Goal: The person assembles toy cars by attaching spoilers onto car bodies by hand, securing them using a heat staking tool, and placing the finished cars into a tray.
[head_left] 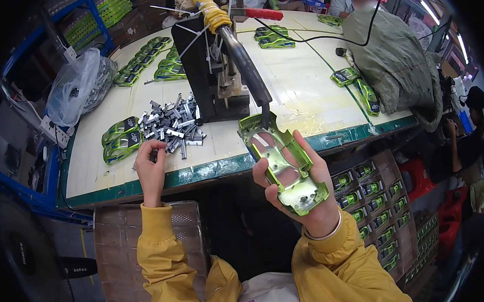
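My right hand [316, 188] holds a green toy car body shell [280, 165], its hollow underside facing me, near the tip of a black tube [249, 69] on the bench machine. At the front edge of the table, my left hand [151, 164] has its fingertips pinched around something small and dark that I cannot make out. Just beyond it lies a heap of small silver and black metal parts [173, 121]. Two green car shells [121, 140] rest side by side to the left of the heap.
Beyond are rows of green shells [142, 61] and a clear plastic bag [80, 85]. More shells [275, 37] lie at the back. A compartment tray of shells [379, 210] stands low right, a brown tray [122, 253] low left. A person [349, 3] sits across the table.
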